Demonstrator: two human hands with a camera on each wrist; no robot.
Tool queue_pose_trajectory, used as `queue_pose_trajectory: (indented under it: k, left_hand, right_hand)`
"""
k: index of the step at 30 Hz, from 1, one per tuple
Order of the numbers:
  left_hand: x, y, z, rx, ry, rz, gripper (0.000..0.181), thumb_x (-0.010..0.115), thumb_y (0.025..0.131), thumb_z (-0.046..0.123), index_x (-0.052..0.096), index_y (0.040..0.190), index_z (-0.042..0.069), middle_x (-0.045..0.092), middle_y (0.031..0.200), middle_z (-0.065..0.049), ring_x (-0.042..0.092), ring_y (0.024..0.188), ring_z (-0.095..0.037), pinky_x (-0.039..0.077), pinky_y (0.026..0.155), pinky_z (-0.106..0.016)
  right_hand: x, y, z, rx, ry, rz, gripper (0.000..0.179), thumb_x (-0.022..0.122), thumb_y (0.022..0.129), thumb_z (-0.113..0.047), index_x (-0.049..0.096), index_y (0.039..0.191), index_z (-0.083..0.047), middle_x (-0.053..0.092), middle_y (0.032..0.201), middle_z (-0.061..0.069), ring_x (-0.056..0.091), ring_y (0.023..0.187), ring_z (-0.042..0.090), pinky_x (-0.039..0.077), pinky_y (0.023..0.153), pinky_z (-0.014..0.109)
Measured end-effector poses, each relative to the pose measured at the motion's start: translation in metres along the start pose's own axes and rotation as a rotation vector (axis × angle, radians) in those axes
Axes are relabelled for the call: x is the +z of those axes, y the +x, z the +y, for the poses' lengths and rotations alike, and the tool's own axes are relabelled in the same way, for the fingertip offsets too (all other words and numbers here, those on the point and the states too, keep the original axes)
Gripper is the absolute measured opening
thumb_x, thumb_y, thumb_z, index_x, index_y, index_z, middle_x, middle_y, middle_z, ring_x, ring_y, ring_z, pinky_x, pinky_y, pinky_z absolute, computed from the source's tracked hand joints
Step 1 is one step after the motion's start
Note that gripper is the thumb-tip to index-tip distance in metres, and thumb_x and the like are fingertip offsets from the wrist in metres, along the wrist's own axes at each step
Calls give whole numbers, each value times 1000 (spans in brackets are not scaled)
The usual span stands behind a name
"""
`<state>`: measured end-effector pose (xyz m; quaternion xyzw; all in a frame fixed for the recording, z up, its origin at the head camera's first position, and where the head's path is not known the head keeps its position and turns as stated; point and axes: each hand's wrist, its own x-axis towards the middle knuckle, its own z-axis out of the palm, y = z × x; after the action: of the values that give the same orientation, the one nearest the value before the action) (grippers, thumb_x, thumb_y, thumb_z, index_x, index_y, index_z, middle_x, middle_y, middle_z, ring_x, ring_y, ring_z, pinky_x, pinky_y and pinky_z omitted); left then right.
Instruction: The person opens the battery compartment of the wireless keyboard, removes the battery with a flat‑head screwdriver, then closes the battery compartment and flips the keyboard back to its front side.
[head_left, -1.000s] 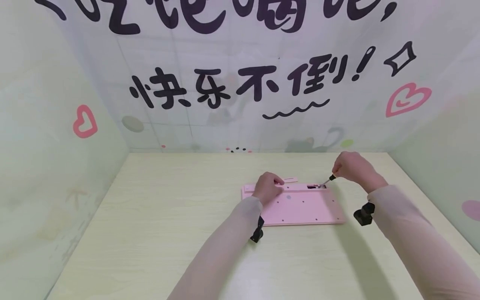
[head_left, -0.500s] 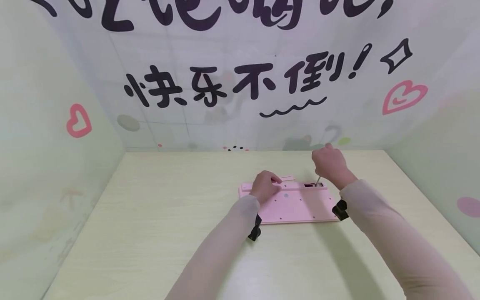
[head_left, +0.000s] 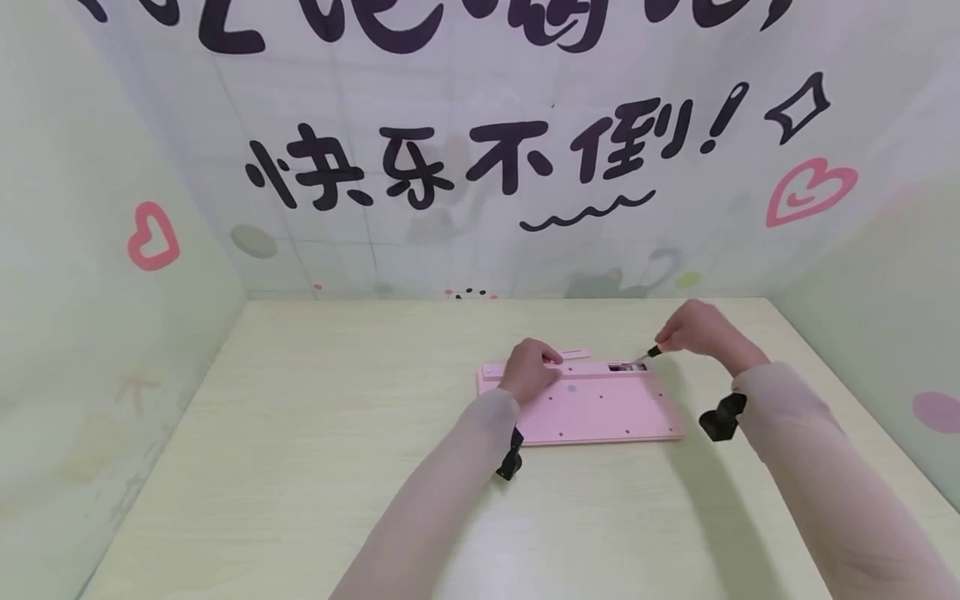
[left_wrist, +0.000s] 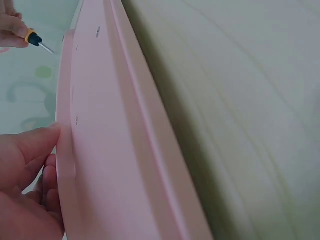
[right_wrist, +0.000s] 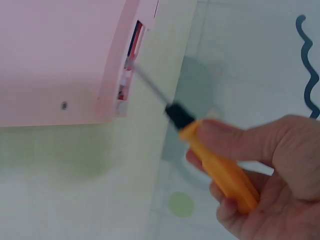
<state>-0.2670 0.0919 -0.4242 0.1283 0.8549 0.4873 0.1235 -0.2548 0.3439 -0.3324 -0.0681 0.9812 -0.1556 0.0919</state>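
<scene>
A pink keyboard (head_left: pixel 600 412) lies face down on the table, its raised ridge towards the back. My left hand (head_left: pixel 531 369) holds that ridge; in the left wrist view the thumb (left_wrist: pixel 37 142) presses its face and the other fingers curl behind. My right hand (head_left: pixel 701 327) grips a screwdriver (right_wrist: pixel 220 172) with an orange handle and black collar. Its shaft slants into the open battery compartment (right_wrist: pixel 131 52) at the ridge's right end, where red and metallic parts show. Whether the tip touches anything inside is blurred.
A small pink cover (head_left: pixel 576 354) lies just behind the keyboard, beside the left fingers. The pale wood table (head_left: pixel 322 467) ends at a printed back wall (head_left: pixel 450 258), with side walls left and right. Screw holes dot the keyboard's underside.
The right hand first moved left over the compartment with the screwdriver steeper, then swung back right, tilting it low again. The left hand stays on the ridge.
</scene>
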Motion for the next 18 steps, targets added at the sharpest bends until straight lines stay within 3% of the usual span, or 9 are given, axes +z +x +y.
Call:
queue_pose_trajectory:
  k: [3,5,18]
  left_hand:
    - [2,-2,-1,-15,-11,-7,18,68,80,3,70,97,10,61,98,2,54,96,-15,43,88,-29]
    - [2,-4,-1,-26,-24,-9,18,69,80,3,70,97,10,61,98,2,54,96,-16,43,88,-30]
    - [0,3,-3,1,12,4,16,69,80,6,71,95,12,60,97,4,54,95,-14,42,88,-29]
  right_hand:
    - [10,-8,12,10,133,-9,15,67,80,-5,70,91,5,67,88,18,61,88,37,49,75,49]
    - [14,-11,15,7,165,4,15,67,80,-6,71,91,4,67,90,19,61,88,36,49,75,48]
    - [2,-13,8,-21,21,94,9,67,77,-3,72,81,3,67,83,18,60,78,34,49,65,44]
